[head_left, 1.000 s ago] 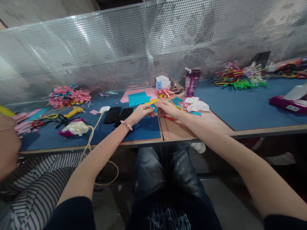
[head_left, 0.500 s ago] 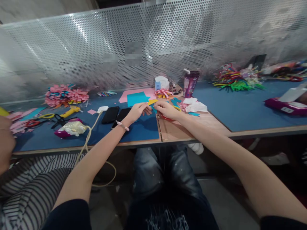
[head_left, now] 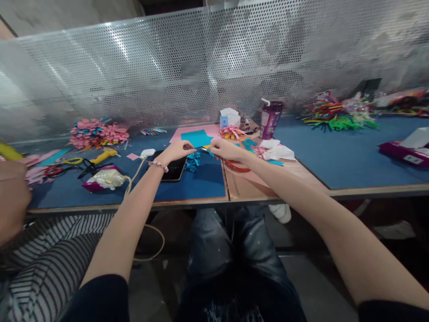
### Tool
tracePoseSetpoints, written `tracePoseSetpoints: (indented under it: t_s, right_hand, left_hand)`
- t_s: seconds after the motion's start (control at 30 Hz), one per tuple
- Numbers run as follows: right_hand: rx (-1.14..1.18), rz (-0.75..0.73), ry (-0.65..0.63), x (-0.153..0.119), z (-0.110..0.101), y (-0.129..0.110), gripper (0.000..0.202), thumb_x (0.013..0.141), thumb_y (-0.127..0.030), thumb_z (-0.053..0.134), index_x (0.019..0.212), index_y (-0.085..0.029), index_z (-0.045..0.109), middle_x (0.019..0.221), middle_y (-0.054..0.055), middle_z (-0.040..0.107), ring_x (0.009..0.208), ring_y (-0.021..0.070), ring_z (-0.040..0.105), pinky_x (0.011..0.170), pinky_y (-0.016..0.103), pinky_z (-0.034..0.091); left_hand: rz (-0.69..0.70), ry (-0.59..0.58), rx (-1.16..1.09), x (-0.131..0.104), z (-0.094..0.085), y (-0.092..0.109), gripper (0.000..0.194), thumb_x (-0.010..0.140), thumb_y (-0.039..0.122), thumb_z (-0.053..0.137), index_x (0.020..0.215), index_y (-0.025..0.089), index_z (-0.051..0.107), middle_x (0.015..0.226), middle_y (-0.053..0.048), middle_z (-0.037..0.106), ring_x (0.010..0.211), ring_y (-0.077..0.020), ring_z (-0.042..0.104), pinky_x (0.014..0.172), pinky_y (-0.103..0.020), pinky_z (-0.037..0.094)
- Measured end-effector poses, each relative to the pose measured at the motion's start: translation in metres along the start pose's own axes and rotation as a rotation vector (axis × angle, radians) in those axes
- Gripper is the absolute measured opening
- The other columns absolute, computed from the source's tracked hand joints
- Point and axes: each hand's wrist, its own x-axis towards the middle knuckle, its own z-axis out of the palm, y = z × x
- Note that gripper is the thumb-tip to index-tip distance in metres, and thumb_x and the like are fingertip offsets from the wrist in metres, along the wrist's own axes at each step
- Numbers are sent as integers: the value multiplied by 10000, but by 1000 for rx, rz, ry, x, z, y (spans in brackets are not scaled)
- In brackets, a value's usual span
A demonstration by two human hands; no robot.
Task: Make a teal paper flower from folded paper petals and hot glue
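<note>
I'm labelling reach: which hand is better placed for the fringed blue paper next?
Probably the left hand: it is closer to the fringed blue paper, though contact is unclear. The right hand lies farther right.

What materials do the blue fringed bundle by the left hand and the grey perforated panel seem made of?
The blue fringed bundle is probably paper, matte: its thin strips show no shine. The grey perforated panel looks like metal, semi-glossy: bright streaks cross it.

I have a ragged blue paper bunch [head_left: 192, 163], its strips splayed, just beside my left hand [head_left: 180, 150], hanging or resting, I cannot tell which
</note>
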Motion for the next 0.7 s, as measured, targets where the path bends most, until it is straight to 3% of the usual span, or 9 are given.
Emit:
tracePoseSetpoints:
  t_s: [0.17, 0.37, 0.53, 0.6, 0.7]
  right_hand:
    - [-74, 34, -49, 28, 5, 6, 194, 799, -130, 500, 612, -172, 470, 495, -44, 525, 468, 77, 528, 475, 171, 361]
    - [-165, 32, -27, 20, 29, 11, 210, 859, -187, 447, 662, -155, 511, 574, -18, 569, 504, 78, 548, 486, 171, 375]
    - [-358, 9, -65, 18, 30, 11, 267, 869, -267, 492, 641, -145, 558, 585, 6, 601, 534, 96, 538, 518, 198, 348]
    - [-478, -2, -36, 20, 29, 11, 301, 879, -313, 504, 655, -134, 594, 645, 52, 635, 608, 134, 562, 556, 224, 341]
    - [-643, -41, 37, 22, 32, 9, 336, 942, -340, 420, 861, -112, 654, 866, 136, 674, 785, 205, 599, 637, 263, 355]
  left_hand:
    - [16, -85, -29, 19, 11, -10, 343, 678, 397, 738, 954, 192, 732, 923, -82, 734, 866, -225, 667, 775, -304, 504]
    - [29, -52, -43, 17, 24, -17, 221, 704, 367, 705, 826, 189, 754, 859, -81, 732, 810, -230, 656, 785, -328, 488]
    - [28, -3, -60, 11, 30, -17, 208, 724, 358, 684, 813, 184, 755, 863, -90, 729, 818, -234, 646, 792, -329, 481]
    - [32, 9, -66, 10, 30, -16, 203, 741, 351, 668, 816, 183, 751, 878, -86, 729, 835, -224, 645, 802, -316, 478]
    - [25, 30, -65, 10, 30, -16, 211, 762, 343, 644, 847, 176, 740, 910, -86, 728, 862, -217, 647, 815, -304, 477]
